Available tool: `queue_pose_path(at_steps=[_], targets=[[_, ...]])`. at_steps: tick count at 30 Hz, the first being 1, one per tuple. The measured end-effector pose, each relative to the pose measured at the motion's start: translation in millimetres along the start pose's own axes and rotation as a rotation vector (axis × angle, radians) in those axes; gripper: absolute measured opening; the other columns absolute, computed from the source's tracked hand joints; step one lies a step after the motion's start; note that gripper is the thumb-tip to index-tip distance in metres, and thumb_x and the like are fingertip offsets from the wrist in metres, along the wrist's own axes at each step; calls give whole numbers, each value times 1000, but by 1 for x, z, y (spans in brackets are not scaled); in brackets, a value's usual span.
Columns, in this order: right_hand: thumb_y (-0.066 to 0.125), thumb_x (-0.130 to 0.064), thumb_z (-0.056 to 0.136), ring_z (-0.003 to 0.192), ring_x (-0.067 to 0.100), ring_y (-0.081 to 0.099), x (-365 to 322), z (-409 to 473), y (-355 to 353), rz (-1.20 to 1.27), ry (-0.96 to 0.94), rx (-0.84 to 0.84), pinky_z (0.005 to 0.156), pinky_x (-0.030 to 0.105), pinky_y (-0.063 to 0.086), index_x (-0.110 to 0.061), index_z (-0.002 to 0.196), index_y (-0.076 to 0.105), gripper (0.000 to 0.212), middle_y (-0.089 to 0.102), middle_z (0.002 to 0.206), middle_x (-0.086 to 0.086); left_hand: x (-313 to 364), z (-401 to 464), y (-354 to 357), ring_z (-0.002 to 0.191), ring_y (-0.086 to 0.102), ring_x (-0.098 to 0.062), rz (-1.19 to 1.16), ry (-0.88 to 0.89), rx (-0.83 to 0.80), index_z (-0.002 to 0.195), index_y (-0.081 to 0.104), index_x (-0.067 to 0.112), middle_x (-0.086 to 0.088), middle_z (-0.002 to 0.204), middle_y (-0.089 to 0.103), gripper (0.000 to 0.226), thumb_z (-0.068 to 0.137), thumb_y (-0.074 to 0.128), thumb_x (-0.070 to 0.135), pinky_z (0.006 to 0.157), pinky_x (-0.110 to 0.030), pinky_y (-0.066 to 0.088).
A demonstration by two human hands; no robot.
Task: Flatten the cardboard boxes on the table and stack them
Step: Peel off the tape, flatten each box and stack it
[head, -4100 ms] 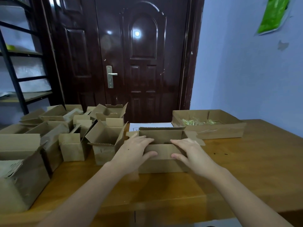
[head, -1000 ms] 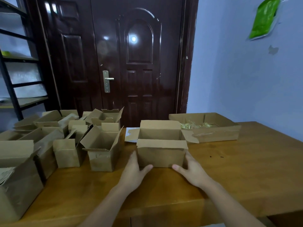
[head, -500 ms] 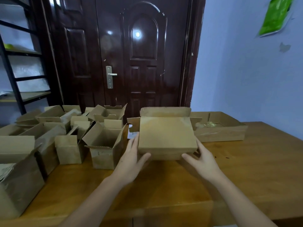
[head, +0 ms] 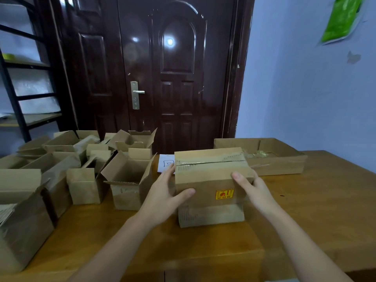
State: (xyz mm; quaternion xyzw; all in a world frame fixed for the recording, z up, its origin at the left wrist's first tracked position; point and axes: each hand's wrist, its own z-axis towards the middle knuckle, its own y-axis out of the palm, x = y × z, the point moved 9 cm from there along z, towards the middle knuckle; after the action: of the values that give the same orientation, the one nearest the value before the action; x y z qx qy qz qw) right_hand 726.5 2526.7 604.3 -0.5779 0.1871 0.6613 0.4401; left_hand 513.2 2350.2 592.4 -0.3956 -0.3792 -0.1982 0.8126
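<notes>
Head view: along the tabletop's left edge a cluster of open boxes [head: 85, 169] is seen, the nearest cut off by the frame, so their count cannot be settled. Further right, near the far edge, a white paper sheet [head: 165, 162] is partly hidden behind the held box; a hand-drawn mark resembling a "D" is visible on it, though it cannot be read with certainty.

At the middle of the tabletop a cardboard box [head: 211, 180] is gripped between both hands, turned upside down with its taped seam on top and its long axis running left to right. A flap hangs beneath it onto the wood, so whether the box is lifted or resting cannot be told. The left hand [head: 162, 198] is pressed to the left side, thumb curled across the near face. A yellow and red sticker [head: 224, 193] is carried on that face; its print is too small to read. The right hand [head: 255, 190] is clamped on the right corner, fingers wrapped over it.

By the far right corner a shallow cardboard tray [head: 280, 159] is placed, with crumpled clear tape inside.
</notes>
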Motion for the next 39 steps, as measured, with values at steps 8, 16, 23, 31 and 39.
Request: queue_pose_path(at_steps=[8,16,23,31,39], targets=[[63,-91,58,95,-8,57,43,-8,16,25,247,-34,72,17,40,-42,121,51,81,60,106,-28,-40,-21,26,123,51,12,-109,-160,-81,141,39,44,35,134,50,94,65,70,90,75,-1,46],[62,-78,71,83,-9,67,60,0,24,72,292,-67,71,20,44,-40,116,58,59,73,92,-25,-3,-6,23,155,0,2,-11,34,-103,157,-14,54,33,166,-9,107,79,48,93,125,-40,14],[65,-93,52,105,1,56,71,15,28,166,346,-143,94,35,43,-48,137,44,98,60,114,-24,-3,-13,18,146,18,1,194,122,-162,150,27,48,31,155,11,88,78,50,93,116,-42,37],[56,-71,84,126,9,46,35,38,27,-81,110,107,96,27,38,-24,155,31,88,43,154,-1,36,-28,-2,135,21,5,558,357,-15,142,56,35,10,143,41,62,92,36,67,111,-13,22],[55,-61,94,134,2,45,-49,-37,56,-491,-503,-197,108,24,38,-35,132,60,46,50,138,-27,50,-28,22,137,35,6,489,434,9,131,59,29,14,142,54,53,95,48,66,121,-27,29]])
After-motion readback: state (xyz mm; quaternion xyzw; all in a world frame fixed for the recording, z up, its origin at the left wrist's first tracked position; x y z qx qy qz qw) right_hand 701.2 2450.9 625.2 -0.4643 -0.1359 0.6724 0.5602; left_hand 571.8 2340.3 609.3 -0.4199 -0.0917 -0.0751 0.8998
